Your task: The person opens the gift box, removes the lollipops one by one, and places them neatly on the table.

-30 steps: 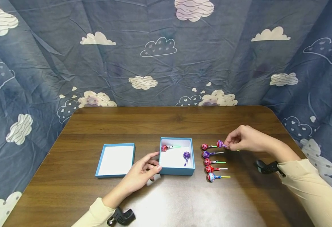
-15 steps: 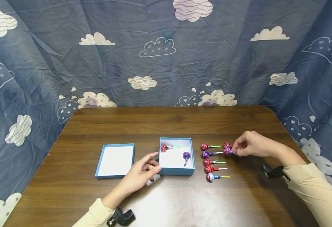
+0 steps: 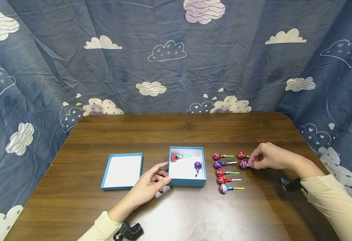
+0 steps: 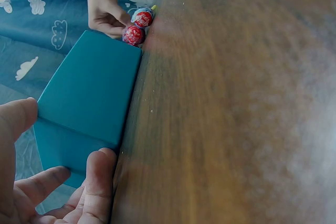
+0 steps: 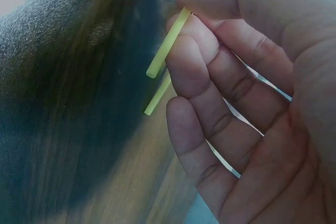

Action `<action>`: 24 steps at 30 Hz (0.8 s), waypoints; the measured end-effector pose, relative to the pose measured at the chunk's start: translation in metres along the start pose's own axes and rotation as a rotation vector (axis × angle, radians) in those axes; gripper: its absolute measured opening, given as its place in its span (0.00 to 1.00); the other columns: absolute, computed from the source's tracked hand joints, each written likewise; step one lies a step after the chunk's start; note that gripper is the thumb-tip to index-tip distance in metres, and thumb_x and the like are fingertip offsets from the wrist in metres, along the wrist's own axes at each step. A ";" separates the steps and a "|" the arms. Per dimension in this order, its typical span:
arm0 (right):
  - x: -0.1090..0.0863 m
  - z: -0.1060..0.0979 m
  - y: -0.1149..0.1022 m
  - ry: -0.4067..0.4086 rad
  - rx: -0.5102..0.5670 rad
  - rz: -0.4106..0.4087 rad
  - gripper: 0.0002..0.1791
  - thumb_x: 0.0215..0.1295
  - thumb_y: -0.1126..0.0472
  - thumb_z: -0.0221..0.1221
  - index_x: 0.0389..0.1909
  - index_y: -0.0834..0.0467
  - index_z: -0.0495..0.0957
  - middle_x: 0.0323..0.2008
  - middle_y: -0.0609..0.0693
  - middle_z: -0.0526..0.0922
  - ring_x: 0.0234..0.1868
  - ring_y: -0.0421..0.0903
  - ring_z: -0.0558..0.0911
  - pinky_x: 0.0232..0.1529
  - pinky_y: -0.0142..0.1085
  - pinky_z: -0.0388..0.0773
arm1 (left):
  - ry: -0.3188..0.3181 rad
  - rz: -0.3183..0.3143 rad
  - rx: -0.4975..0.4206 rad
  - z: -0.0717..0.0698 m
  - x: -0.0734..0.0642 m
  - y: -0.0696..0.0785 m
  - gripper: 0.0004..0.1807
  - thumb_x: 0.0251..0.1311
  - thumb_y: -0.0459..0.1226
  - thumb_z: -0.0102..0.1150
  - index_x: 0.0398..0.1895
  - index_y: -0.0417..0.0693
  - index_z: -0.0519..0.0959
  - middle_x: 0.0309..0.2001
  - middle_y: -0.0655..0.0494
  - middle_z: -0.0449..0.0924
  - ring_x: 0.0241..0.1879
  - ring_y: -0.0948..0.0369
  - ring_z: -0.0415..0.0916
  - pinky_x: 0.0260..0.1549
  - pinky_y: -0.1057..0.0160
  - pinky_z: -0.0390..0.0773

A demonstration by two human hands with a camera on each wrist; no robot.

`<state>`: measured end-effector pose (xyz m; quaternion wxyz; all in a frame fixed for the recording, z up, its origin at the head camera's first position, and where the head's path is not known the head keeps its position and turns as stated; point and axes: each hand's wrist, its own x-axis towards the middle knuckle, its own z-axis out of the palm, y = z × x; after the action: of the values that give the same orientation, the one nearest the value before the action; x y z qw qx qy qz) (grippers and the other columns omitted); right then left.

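My right hand [image 3: 267,156] pinches the stick of a purple-wrapped lollipop [image 3: 244,164] at the table's right. In the right wrist view the lollipop's yellow stick [image 5: 169,43] sticks out from between thumb and fingers. A red lollipop [image 3: 241,155] lies just behind it, partly covered by the hand. My left hand [image 3: 150,182] touches the left side and front corner of a blue box [image 3: 187,182] with fairly straight fingers. Inside the box are a red lollipop [image 3: 174,158] with a green stick and a purple lollipop [image 3: 197,165].
Several lollipops lie in a column between box and right hand, from a red one [image 3: 216,156] at the back to a blue-and-red one [image 3: 224,188] in front. The white-lined box lid [image 3: 122,171] lies left. A cloud-print curtain [image 3: 170,73] hangs behind the wooden table [image 3: 176,129].
My right hand has moved right and toward the front with the purple lollipop, bringing it down in front of the red one, which now shows. The left hand stays at the box.
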<state>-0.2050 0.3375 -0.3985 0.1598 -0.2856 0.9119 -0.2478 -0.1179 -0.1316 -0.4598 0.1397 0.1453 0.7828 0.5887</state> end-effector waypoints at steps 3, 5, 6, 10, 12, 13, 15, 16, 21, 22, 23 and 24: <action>0.001 0.001 0.001 -0.017 -0.002 0.001 0.07 0.55 0.70 0.70 0.29 0.54 0.89 0.25 0.36 0.83 0.26 0.27 0.73 0.28 0.25 0.74 | -0.004 0.003 -0.002 0.000 0.000 0.000 0.32 0.77 0.40 0.63 0.79 0.42 0.67 0.57 0.37 0.82 0.45 0.58 0.84 0.37 0.65 0.87; 0.001 0.001 0.002 -0.027 -0.004 -0.001 0.07 0.55 0.70 0.69 0.29 0.54 0.89 0.26 0.36 0.83 0.27 0.28 0.74 0.28 0.25 0.74 | -0.007 0.005 -0.003 0.000 0.000 0.000 0.32 0.77 0.40 0.63 0.79 0.41 0.67 0.57 0.37 0.82 0.45 0.58 0.84 0.37 0.65 0.87; 0.002 0.002 0.002 -0.033 -0.002 -0.001 0.07 0.56 0.71 0.69 0.29 0.54 0.89 0.26 0.37 0.84 0.27 0.28 0.74 0.28 0.26 0.74 | -0.008 0.006 -0.004 0.000 0.000 0.000 0.32 0.77 0.40 0.62 0.79 0.41 0.67 0.57 0.37 0.82 0.45 0.58 0.85 0.37 0.65 0.87; 0.002 0.001 0.003 -0.051 -0.007 0.002 0.08 0.57 0.71 0.69 0.30 0.54 0.89 0.27 0.37 0.84 0.27 0.28 0.74 0.29 0.26 0.75 | -0.012 0.008 -0.006 0.000 0.000 -0.001 0.32 0.77 0.40 0.62 0.80 0.41 0.67 0.57 0.37 0.82 0.45 0.58 0.85 0.37 0.65 0.87; 0.003 0.001 0.003 -0.054 -0.012 0.003 0.08 0.58 0.71 0.69 0.30 0.54 0.90 0.28 0.37 0.85 0.28 0.28 0.75 0.29 0.26 0.75 | -0.012 0.010 -0.008 0.000 0.000 -0.001 0.32 0.77 0.40 0.62 0.80 0.41 0.67 0.57 0.36 0.82 0.45 0.58 0.85 0.37 0.65 0.87; 0.003 0.002 0.003 -0.055 -0.015 0.004 0.07 0.59 0.70 0.70 0.30 0.54 0.90 0.28 0.37 0.86 0.28 0.27 0.75 0.29 0.26 0.76 | -0.012 0.010 -0.009 0.000 0.000 -0.001 0.32 0.77 0.40 0.62 0.80 0.41 0.67 0.57 0.36 0.82 0.45 0.58 0.85 0.37 0.65 0.87; 0.004 0.001 0.003 -0.056 -0.018 0.006 0.06 0.60 0.69 0.71 0.31 0.54 0.91 0.29 0.38 0.87 0.28 0.27 0.75 0.29 0.27 0.77 | -0.011 0.011 -0.007 0.000 0.000 -0.001 0.32 0.77 0.40 0.62 0.80 0.41 0.67 0.57 0.36 0.82 0.46 0.58 0.85 0.37 0.65 0.87; 0.004 0.001 0.003 -0.055 -0.022 0.005 0.06 0.61 0.69 0.72 0.31 0.54 0.91 0.30 0.38 0.88 0.28 0.27 0.76 0.29 0.27 0.78 | -0.010 0.010 -0.006 0.000 0.000 0.000 0.32 0.77 0.40 0.62 0.80 0.41 0.67 0.57 0.36 0.82 0.46 0.58 0.85 0.37 0.65 0.87; 0.005 0.002 0.002 -0.037 -0.059 -0.009 0.03 0.62 0.66 0.75 0.31 0.55 0.92 0.29 0.39 0.89 0.28 0.26 0.76 0.29 0.27 0.78 | -0.004 0.004 0.006 -0.001 -0.001 0.001 0.32 0.77 0.40 0.63 0.80 0.42 0.67 0.57 0.37 0.82 0.46 0.57 0.85 0.37 0.65 0.87; 0.005 0.002 0.002 -0.031 -0.069 -0.016 0.03 0.62 0.66 0.75 0.31 0.55 0.92 0.28 0.39 0.89 0.28 0.26 0.76 0.29 0.27 0.78 | -0.005 0.003 0.007 -0.001 -0.001 0.001 0.32 0.77 0.40 0.63 0.80 0.43 0.67 0.57 0.37 0.82 0.46 0.57 0.85 0.37 0.65 0.87; 0.006 0.002 0.002 -0.026 -0.080 -0.022 0.03 0.61 0.66 0.75 0.30 0.55 0.92 0.28 0.39 0.90 0.28 0.26 0.76 0.28 0.27 0.78 | -0.005 0.003 0.008 -0.001 -0.001 0.001 0.32 0.77 0.40 0.63 0.80 0.43 0.67 0.57 0.37 0.82 0.46 0.57 0.85 0.37 0.65 0.87; 0.006 0.002 0.001 -0.022 -0.087 -0.025 0.03 0.61 0.66 0.76 0.30 0.55 0.92 0.27 0.39 0.90 0.28 0.26 0.76 0.28 0.28 0.78 | -0.004 0.002 0.009 -0.001 -0.001 0.001 0.32 0.77 0.40 0.63 0.80 0.43 0.67 0.57 0.37 0.82 0.46 0.56 0.85 0.37 0.65 0.87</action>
<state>-0.2091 0.3339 -0.4021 0.1543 -0.3064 0.9164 -0.2065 -0.1173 -0.1327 -0.4582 0.1401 0.1480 0.7850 0.5850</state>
